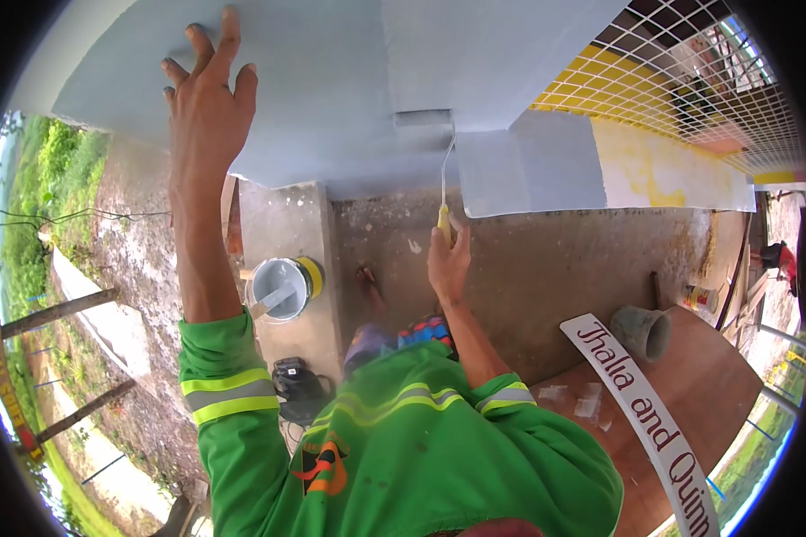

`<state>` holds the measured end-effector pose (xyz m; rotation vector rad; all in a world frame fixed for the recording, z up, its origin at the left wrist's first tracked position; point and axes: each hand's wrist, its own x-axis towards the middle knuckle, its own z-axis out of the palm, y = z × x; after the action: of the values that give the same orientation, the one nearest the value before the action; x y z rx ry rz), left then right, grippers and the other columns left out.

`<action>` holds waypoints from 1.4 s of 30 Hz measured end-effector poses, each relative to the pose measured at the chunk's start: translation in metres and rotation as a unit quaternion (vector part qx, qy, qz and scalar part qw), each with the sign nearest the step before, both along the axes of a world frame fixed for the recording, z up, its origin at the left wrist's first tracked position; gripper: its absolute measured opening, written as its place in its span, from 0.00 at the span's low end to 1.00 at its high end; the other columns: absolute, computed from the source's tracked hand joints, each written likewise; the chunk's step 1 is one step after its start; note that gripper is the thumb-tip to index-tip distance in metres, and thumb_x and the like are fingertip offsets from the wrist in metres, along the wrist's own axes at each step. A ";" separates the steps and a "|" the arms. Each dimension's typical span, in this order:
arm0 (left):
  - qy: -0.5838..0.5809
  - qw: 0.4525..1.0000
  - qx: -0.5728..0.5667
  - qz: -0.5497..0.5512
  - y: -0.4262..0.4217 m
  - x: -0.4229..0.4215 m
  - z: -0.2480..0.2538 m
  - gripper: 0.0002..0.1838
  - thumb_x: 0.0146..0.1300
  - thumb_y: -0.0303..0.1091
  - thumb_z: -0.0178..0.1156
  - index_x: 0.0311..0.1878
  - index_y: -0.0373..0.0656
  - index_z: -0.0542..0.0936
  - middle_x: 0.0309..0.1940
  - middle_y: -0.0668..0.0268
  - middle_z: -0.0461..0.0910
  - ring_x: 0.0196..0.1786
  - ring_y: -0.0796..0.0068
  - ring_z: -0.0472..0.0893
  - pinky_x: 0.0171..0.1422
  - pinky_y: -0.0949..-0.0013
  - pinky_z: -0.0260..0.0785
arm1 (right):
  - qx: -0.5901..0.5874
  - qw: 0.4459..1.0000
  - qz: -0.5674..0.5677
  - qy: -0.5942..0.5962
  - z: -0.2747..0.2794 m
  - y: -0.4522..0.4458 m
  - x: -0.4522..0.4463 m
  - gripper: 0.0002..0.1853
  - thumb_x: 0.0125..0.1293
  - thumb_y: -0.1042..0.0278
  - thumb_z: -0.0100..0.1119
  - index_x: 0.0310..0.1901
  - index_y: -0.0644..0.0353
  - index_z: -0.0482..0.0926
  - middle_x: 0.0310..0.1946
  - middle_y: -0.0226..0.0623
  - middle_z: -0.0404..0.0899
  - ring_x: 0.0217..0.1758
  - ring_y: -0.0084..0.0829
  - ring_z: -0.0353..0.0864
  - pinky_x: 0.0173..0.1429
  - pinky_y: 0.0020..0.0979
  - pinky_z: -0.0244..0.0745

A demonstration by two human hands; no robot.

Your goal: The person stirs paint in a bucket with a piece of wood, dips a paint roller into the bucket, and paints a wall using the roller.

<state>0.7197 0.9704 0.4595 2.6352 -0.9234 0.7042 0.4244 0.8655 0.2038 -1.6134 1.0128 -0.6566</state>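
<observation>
My left hand (208, 116) is raised with its fingers spread on the grey-painted wall (322, 80). In my right hand (449, 259) is the yellow handle of a small paint roller (424, 118). Its thin wire frame runs up to the roller head, which lies against the wall near an inner corner. Below my left forearm, a paint bucket (312, 277) of grey paint stands on a concrete ledge (282, 215). A paintbrush (274, 301) rests across the bucket's rim. To the right, a low wall (533, 166) is partly grey and partly yellowish white.
White wire mesh (663, 80) rises above the low wall. A dark bag (300, 389) sits beside the ledge. At right are a grey bucket (642, 333), a brown board (725, 376) and a lettered white sign (636, 403). Another person (784, 261) is at far right.
</observation>
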 end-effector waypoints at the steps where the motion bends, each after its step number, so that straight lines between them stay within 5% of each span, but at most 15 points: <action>1: 0.001 1.000 0.001 0.000 0.000 0.000 0.001 0.31 0.73 0.45 0.54 0.78 0.71 0.62 0.78 0.54 0.60 0.75 0.27 0.54 0.77 0.34 0.54 | -0.013 1.000 -0.001 -0.023 0.015 0.001 0.000 0.18 0.72 0.70 0.58 0.60 0.64 0.72 0.37 0.42 0.79 0.36 0.30 0.77 0.42 0.34 0.74; 7: 0.021 1.000 -0.007 -0.006 0.001 0.003 0.000 0.31 0.74 0.46 0.54 0.78 0.71 0.61 0.78 0.55 0.60 0.76 0.28 0.53 0.77 0.33 0.53 | -0.053 0.997 0.009 -0.063 0.041 -0.005 0.004 0.17 0.73 0.71 0.56 0.60 0.65 0.71 0.36 0.45 0.78 0.34 0.32 0.77 0.41 0.34 0.74; 14: 0.009 1.000 0.001 -0.018 0.005 0.006 -0.003 0.31 0.73 0.46 0.55 0.78 0.72 0.61 0.78 0.56 0.59 0.76 0.26 0.51 0.76 0.31 0.53 | -0.116 0.993 0.027 0.009 -0.080 -0.002 0.003 0.18 0.72 0.69 0.57 0.61 0.63 0.70 0.48 0.57 0.79 0.50 0.60 0.81 0.52 0.49 0.76; 20: 0.010 1.000 0.020 -0.003 0.003 0.004 -0.001 0.32 0.73 0.45 0.55 0.78 0.72 0.61 0.78 0.55 0.59 0.77 0.25 0.49 0.75 0.25 0.49 | -0.036 0.995 0.009 0.091 -0.145 -0.004 0.020 0.19 0.71 0.68 0.58 0.59 0.63 0.70 0.48 0.58 0.79 0.50 0.61 0.80 0.53 0.49 0.75; 26: 0.011 1.000 0.017 -0.010 0.004 0.004 0.001 0.31 0.73 0.45 0.55 0.78 0.72 0.62 0.78 0.55 0.59 0.77 0.25 0.47 0.75 0.25 0.49 | -0.054 0.999 0.000 0.010 -0.059 0.005 0.008 0.18 0.71 0.67 0.57 0.59 0.62 0.73 0.45 0.48 0.82 0.45 0.47 0.84 0.50 0.42 0.77; 29: -0.036 0.999 0.019 -0.016 -0.001 -0.001 0.000 0.34 0.70 0.40 0.54 0.79 0.65 0.59 0.77 0.49 0.60 0.72 0.14 0.55 0.70 0.22 0.55 | 0.036 0.999 0.008 -0.032 -0.008 0.004 0.001 0.17 0.73 0.69 0.57 0.59 0.64 0.71 0.40 0.41 0.78 0.38 0.30 0.78 0.45 0.34 0.76; 32: -0.021 1.000 0.022 -0.004 -0.002 -0.003 0.001 0.34 0.71 0.40 0.54 0.79 0.64 0.60 0.77 0.49 0.59 0.72 0.14 0.54 0.71 0.23 0.55 | 0.065 0.994 -0.004 -0.092 0.025 -0.002 0.002 0.18 0.73 0.71 0.57 0.60 0.65 0.70 0.39 0.38 0.77 0.34 0.23 0.75 0.38 0.30 0.75; 38: 0.017 0.999 0.015 0.028 -0.006 -0.008 0.006 0.32 0.72 0.42 0.55 0.78 0.69 0.62 0.78 0.55 0.59 0.78 0.25 0.48 0.75 0.25 0.49 | 0.025 0.978 0.022 -0.204 0.118 -0.027 0.026 0.20 0.74 0.73 0.55 0.64 0.64 0.66 0.37 0.34 0.75 0.27 0.16 0.69 0.29 0.24 0.69; 42: 0.022 1.000 0.011 0.016 -0.004 -0.009 0.009 0.33 0.72 0.42 0.54 0.79 0.68 0.61 0.78 0.53 0.58 0.76 0.21 0.49 0.74 0.25 0.51 | 0.000 0.972 0.005 -0.233 0.129 -0.050 0.020 0.20 0.73 0.73 0.55 0.65 0.65 0.67 0.38 0.35 0.75 0.28 0.16 0.69 0.30 0.23 0.69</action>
<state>0.7108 0.9662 0.4681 2.6799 -0.8826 0.6435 0.4449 0.8157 0.3328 -1.3709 0.6550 -0.9726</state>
